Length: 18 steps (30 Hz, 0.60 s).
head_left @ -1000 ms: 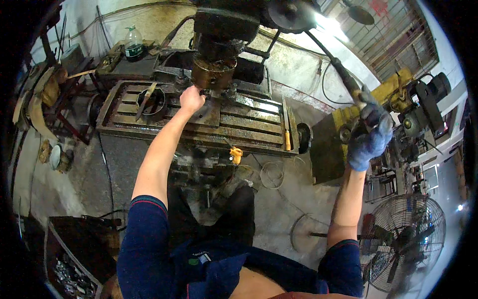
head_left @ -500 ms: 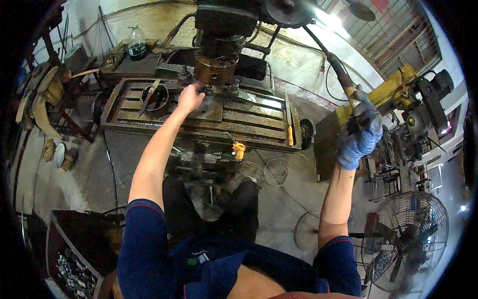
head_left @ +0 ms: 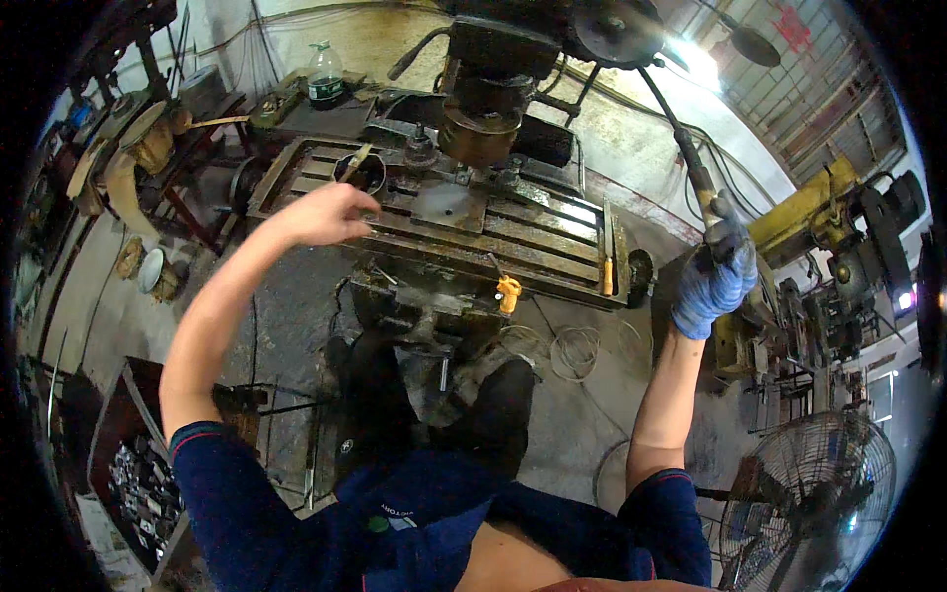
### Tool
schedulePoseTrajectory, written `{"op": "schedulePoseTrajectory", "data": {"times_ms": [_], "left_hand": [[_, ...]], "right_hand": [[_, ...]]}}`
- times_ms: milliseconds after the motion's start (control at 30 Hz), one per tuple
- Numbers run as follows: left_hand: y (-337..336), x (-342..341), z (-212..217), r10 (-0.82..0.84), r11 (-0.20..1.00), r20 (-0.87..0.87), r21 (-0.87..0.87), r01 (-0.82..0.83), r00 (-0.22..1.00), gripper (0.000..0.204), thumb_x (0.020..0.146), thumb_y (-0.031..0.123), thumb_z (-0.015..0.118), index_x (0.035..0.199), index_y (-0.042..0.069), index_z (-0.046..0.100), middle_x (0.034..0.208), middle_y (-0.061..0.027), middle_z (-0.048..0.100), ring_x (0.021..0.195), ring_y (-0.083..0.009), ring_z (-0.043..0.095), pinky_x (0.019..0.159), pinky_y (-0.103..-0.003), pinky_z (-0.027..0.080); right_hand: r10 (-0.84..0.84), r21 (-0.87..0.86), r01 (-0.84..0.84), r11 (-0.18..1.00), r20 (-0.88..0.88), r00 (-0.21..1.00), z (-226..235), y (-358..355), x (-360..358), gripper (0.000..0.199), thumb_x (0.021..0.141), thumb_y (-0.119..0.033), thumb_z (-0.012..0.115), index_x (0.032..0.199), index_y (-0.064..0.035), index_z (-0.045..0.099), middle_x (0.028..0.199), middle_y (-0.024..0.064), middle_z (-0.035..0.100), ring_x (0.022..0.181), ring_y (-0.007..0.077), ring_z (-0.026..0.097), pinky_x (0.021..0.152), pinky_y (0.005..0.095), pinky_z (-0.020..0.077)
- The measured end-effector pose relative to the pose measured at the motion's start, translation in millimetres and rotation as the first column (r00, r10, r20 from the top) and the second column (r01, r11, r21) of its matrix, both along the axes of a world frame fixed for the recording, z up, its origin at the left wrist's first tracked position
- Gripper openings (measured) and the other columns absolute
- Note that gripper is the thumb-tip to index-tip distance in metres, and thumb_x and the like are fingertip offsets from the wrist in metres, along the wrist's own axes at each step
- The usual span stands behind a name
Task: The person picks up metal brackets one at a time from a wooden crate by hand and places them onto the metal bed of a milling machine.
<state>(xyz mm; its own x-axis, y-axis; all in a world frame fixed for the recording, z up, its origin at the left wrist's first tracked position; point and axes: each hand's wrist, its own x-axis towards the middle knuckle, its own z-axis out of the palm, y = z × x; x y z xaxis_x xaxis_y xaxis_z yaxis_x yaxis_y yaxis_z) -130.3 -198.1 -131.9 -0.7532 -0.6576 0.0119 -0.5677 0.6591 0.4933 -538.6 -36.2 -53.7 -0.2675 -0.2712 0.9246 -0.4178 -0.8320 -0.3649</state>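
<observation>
My bare left hand (head_left: 333,214) hovers over the front left part of the slotted machine table (head_left: 552,252), its fingers loosely bent and apart, with nothing visible in them. Just beyond it sits a round pot (head_left: 373,176) with a brush (head_left: 353,163) leaning in it. My right hand (head_left: 725,255), in a blue-grey glove, is wrapped round the grip of a long lever (head_left: 693,163). That lever runs up to the head of a milling or drilling machine. Below the head hangs a round, rusty spindle block (head_left: 480,128), above a flat plate (head_left: 446,204) on the table.
A yellow-handled file (head_left: 608,261) lies along the table's right end. A yellow tool (head_left: 508,294) hangs at the front edge. A floor fan (head_left: 804,493) stands at lower right, a bin of metal pieces (head_left: 148,493) at lower left. A clear bottle (head_left: 325,77) stands behind left.
My left hand has drawn back from beneath the spindle toward the left front of the table. My right hand stays on the lever. The view has shifted a little left.
</observation>
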Motion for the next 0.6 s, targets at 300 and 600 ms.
{"op": "schedulePoseTrajectory", "data": {"times_ms": [300,600], "left_hand": [[110.4,176.3,58.1,0.458,0.888,-0.119,0.024,-0.459,0.881,0.033,0.075,0.006,0.061,0.107,0.000,0.056,0.066,-0.0096,0.056,0.061,-0.0139,0.052,0.057,-0.030,0.043],[245.3,289.6,58.2,0.889,0.451,-0.118,0.060,-0.891,0.442,0.032,0.080,0.012,0.060,0.108,-0.001,0.055,0.064,-0.0040,0.054,0.057,-0.0096,0.050,0.055,-0.025,0.042]], "right_hand": [[-0.072,-0.009,0.073,0.997,0.065,0.995,-17.3,-7.6,7.0,0.020,0.078,-0.011,0.051,0.089,0.0026,0.063,0.073,0.0028,0.055,0.062,0.0103,0.044,0.057,0.0239,0.0345],[-0.830,-0.296,0.800,0.522,-0.395,0.394,-43.3,-1.0,-26.7,0.006,0.078,0.000,0.056,0.075,-0.0003,0.061,0.073,0.0110,0.062,0.057,0.0199,0.053,0.049,0.0320,0.0395]]}}
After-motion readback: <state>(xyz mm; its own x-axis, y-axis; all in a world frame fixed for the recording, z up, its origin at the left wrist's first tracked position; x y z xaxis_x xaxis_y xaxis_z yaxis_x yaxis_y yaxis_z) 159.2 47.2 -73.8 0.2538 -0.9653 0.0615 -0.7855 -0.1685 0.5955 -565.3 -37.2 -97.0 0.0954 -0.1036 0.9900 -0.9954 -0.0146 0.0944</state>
